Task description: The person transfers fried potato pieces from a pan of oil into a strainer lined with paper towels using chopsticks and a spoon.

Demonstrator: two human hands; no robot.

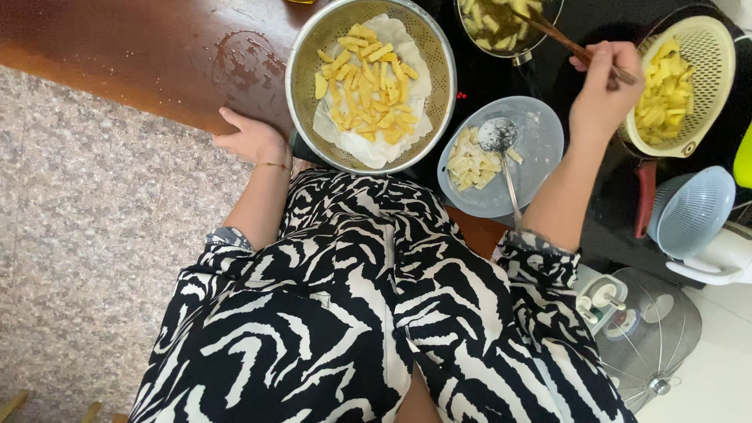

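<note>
Frying partway: some sticks drained, more raw ones left
Right hand (605, 82) grips chopsticks (560, 39) in the pan (501, 23); left hand (251, 139) rests spread on tabletop (141, 55) beside the colander (370, 82); raw sticks wait in the bowl (540, 149) and basket (689, 78)

— Where does the view sit?
— On the person's head, looking steeply down past the patterned clothing (368, 313) at the wooden counter (141, 55), close in.
— Any second view?
— Only this one; the far stove edge is cut off, probably.
</note>
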